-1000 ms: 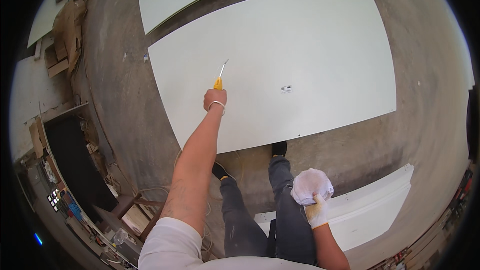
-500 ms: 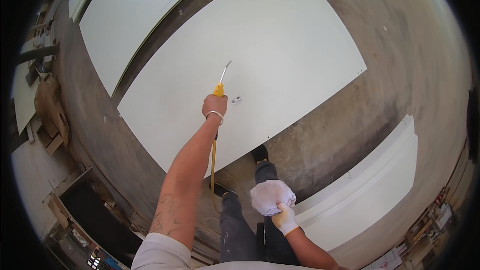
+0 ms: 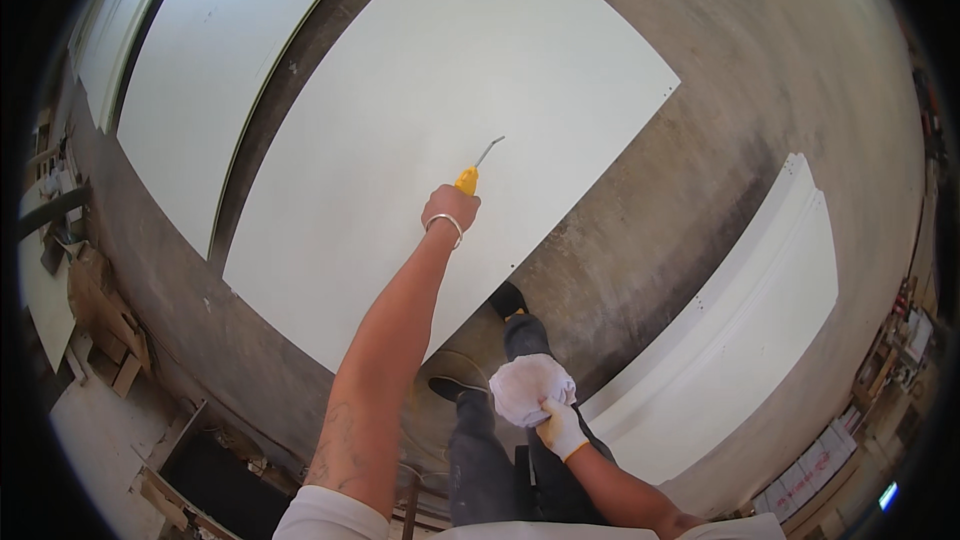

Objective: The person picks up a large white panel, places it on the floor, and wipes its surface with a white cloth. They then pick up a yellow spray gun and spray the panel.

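My left hand (image 3: 452, 207), bare and with a bracelet at the wrist, is closed round a yellow air blow gun (image 3: 467, 181). The gun's thin bent metal nozzle points away over a large white panel (image 3: 420, 70) and ends above its surface. Low in front of my legs, my right hand (image 3: 562, 429), in a white work glove, grips a bunched, pale cloth (image 3: 532, 390). The hose below the gun is mostly hidden behind my left forearm.
Another white panel (image 3: 240, 50) lies beyond a gap at the left. At the right, long white panels (image 3: 730, 360) rest near the floor. Cardboard (image 3: 100, 305) and a dark open box (image 3: 225, 480) stand at the left; my feet are by the near panel edge.
The view has shifted, so the panels sit further left. My left hand has swept the blow gun to the right, and its nozzle now angles more rightward. The right hand keeps the cloth.
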